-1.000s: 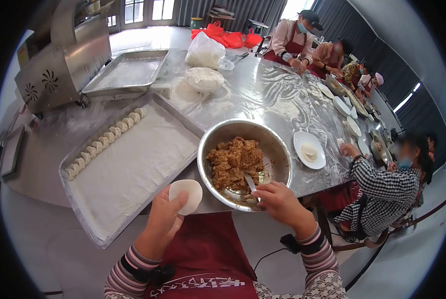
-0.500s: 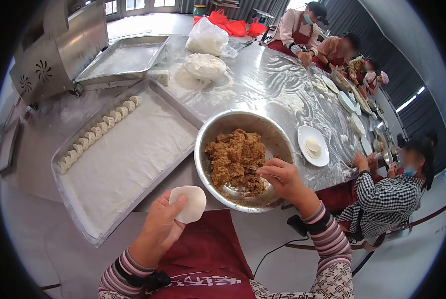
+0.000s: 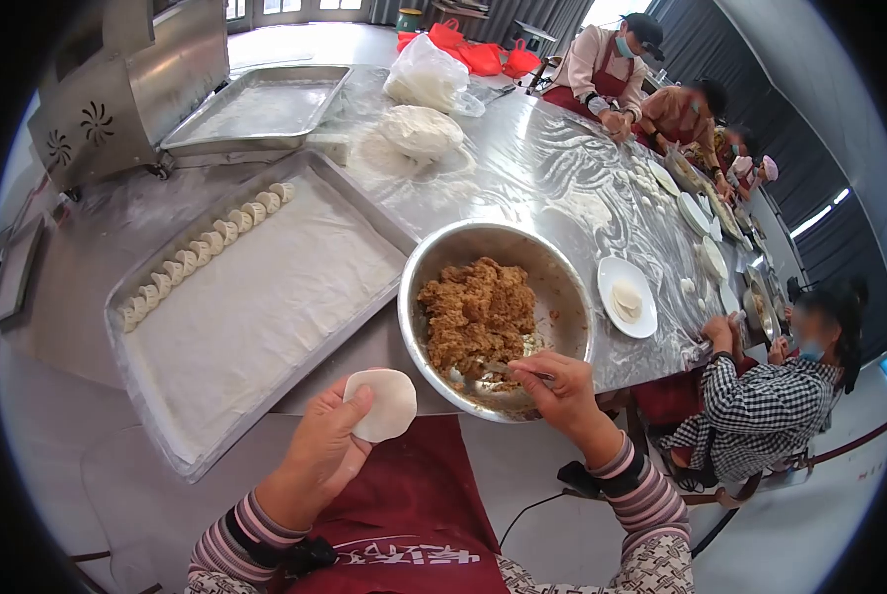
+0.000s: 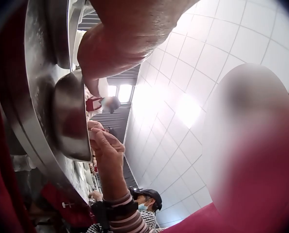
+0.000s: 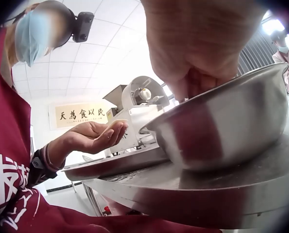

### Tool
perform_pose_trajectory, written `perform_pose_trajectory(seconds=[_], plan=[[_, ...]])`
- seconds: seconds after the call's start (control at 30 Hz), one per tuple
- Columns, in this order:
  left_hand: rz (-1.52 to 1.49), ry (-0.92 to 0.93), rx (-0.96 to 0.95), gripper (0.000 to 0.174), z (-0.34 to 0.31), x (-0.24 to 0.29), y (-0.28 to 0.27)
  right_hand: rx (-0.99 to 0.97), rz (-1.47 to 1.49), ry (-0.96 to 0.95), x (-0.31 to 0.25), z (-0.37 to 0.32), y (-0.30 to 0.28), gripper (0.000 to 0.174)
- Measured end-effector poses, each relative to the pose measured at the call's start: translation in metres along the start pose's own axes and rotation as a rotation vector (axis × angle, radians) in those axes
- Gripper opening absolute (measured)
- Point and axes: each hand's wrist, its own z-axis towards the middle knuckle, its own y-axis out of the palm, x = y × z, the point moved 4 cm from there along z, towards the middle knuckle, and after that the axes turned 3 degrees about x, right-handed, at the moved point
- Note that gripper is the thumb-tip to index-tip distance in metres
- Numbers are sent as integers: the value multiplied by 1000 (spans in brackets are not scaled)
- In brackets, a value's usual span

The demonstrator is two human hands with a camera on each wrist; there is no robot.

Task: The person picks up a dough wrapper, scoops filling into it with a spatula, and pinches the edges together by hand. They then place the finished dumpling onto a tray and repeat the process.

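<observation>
My left hand (image 3: 326, 444) holds a round, pale dumpling wrapper (image 3: 384, 406) at the near side of the bowl, with the thumb lying over its face. In the right wrist view this wrapper (image 5: 114, 124) rests along the fingers. My right hand (image 3: 560, 396) pinches the handle of a small metal spatula (image 3: 497, 367), whose blade end is down at the near edge of the brown minced filling (image 3: 478, 307). The filling is heaped in the left part of a steel bowl (image 3: 568, 287). In the left wrist view the right hand (image 4: 108, 158) is by the bowl's rim.
Left of the bowl, a lined tray (image 3: 255, 307) carries a row of folded dumplings (image 3: 206, 247). A plate (image 3: 629, 322) with wrappers lies to the right. Behind are floured dough (image 3: 420, 134), a plastic bag (image 3: 428, 77) and a metal machine (image 3: 116, 109). Several people work along the table's right side.
My right hand moved the spatula up over the filling, then back down to its near edge. My left hand keeps the wrapper in nearly the same place.
</observation>
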Motion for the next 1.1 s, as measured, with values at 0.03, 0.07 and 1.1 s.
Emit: perform_pose_trajectory(seconds=[0.03, 0.07, 1.1], plan=[[2, 2, 3, 25, -1, 1, 0, -27, 28, 31, -1, -1, 2, 10], [12, -2, 6, 27, -1, 1, 0, -28, 31, 29, -2, -2, 4, 10], [-261, -50, -131, 43, 41, -17, 64, 129, -141, -534, -87, -39, -26, 14]])
